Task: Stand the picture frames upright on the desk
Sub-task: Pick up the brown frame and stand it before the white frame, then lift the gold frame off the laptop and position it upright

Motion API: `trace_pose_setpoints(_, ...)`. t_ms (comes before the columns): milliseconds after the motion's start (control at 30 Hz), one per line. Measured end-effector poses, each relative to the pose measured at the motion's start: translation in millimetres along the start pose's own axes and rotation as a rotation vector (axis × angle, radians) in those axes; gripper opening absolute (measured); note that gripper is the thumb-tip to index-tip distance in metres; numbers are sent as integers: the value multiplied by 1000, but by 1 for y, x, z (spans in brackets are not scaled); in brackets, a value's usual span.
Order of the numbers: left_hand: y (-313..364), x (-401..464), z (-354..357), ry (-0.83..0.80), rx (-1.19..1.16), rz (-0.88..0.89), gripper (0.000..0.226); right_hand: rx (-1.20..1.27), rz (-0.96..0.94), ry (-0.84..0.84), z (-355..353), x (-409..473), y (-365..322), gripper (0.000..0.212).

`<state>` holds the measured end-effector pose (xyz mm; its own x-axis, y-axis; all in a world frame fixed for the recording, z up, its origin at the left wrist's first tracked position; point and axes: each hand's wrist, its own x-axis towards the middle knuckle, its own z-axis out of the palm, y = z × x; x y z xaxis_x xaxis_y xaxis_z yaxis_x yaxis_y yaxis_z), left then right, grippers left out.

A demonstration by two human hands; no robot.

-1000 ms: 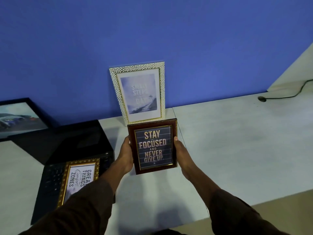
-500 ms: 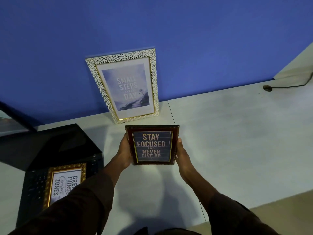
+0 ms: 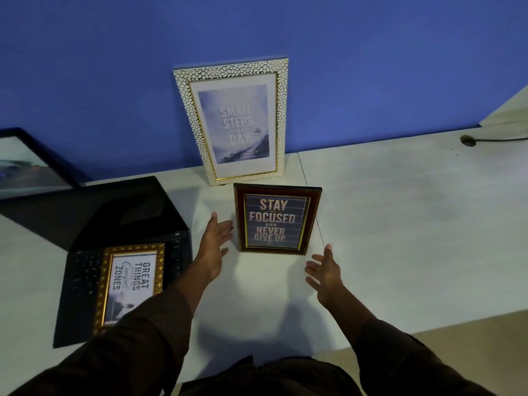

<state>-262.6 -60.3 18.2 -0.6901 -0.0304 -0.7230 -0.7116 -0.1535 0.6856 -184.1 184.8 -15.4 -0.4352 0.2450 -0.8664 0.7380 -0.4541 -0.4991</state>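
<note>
A small dark red frame [image 3: 275, 220] reading "Stay focused and never give up" stands upright on the white desk [image 3: 400, 224], untouched. My left hand [image 3: 214, 241] is open just left of it, fingers apart. My right hand [image 3: 325, 271] is open at its lower right, a little away from it. Behind it a white pebbled frame [image 3: 234, 121] reading "Small steps every day" leans against the blue wall. A gold frame [image 3: 130, 284] reading "Great things..." lies flat on a laptop keyboard at the left.
An open black laptop [image 3: 100, 221] lies at the left, under the gold frame. A black-framed picture [image 3: 25, 164] leans on the wall at the far left. A cable and grommet [image 3: 468, 140] sit at the back right. The desk's front edge runs at the lower right.
Both hands held the dark red frame by its sides; it now stands on the desk by itself, and both hands have let go and drawn back.
</note>
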Motion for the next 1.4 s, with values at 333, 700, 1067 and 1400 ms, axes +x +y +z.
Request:
trace_pose_setpoints(333,-34,-35,-109,170,-188,43,52,-344,-63,-193,96,-38,56,44)
trace_pose_setpoints(700,-60,-46,-289,425,146,253,22,-675,-237,-283,264,-78,151,26)
trace_pose_setpoints(1067,-43,-30,-362,56,204,-51,19,-548,-326,-164,317,-109,199,23)
trace_pose_setpoints(1400,-11,-60,-416,334,507,294,60,-734,-582,-374,343,-171,173,23)
